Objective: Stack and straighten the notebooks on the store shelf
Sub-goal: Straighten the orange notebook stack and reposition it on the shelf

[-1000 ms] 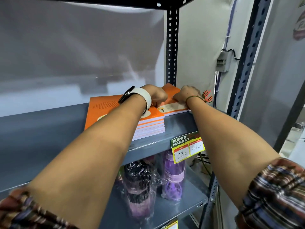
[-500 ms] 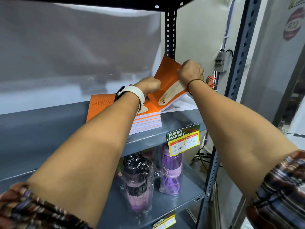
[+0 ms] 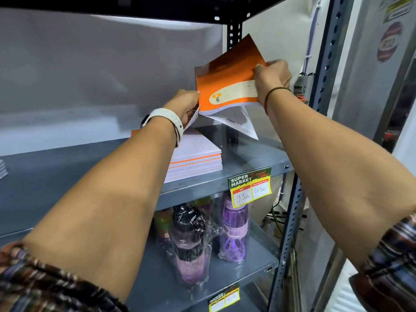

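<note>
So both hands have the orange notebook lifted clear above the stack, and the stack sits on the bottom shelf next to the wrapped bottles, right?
Not quite. In the head view the left hand and right hand do hold the orange notebook above the stack, but the stack sits one shelf above the wrapped bottles.

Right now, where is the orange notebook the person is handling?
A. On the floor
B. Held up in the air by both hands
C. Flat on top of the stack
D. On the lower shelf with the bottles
B: both the left hand and the right hand hold the notebook up, tilted, above the stack on the shelf.
</note>
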Available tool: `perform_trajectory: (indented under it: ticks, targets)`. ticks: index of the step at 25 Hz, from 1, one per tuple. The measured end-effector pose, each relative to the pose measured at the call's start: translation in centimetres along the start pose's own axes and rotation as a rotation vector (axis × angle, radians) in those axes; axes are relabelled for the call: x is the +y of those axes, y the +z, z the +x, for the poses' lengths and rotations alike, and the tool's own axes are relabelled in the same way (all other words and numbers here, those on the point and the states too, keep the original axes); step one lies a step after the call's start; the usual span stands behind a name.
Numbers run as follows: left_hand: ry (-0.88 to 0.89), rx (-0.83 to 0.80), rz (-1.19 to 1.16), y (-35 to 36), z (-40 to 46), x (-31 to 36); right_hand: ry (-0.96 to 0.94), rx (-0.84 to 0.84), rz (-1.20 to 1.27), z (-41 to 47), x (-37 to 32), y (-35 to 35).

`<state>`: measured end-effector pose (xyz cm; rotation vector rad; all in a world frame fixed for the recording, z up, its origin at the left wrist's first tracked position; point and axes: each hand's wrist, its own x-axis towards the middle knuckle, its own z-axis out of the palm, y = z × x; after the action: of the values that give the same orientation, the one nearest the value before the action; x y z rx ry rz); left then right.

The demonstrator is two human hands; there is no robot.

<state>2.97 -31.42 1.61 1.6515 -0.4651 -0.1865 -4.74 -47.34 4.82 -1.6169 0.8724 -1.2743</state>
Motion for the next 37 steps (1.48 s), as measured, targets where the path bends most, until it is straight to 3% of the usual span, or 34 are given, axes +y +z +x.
perform_trajectory:
  ticks: [10,13,23,30,37]
  targets:
    - [-0.053,-0.199,-0.212,-2.0,-1.2,0.4,-0.014,0.037,0.144,-1.2,-2.9,-0.1]
    - [-0.054,-0.127,-0.232,-3.1,-1.3,0.7,-0.009,-0.056,0.101,-2.3,-3.2,0.4]
    - [-0.192,0.149,0.085,-11.5,-3.5,-4.1,0.102,-0.664,0.051,-8.7,0.6,5.3]
    - [-0.144,0.233,0.234,-13.8,-3.7,-7.2,0.083,-0.834,-0.139,-9.5,2.4,6.2]
    - [-0.126,0.272,0.23,-13.2,-4.9,-8.3,-0.07,-0.817,-0.388,-8.7,3.8,6.4]
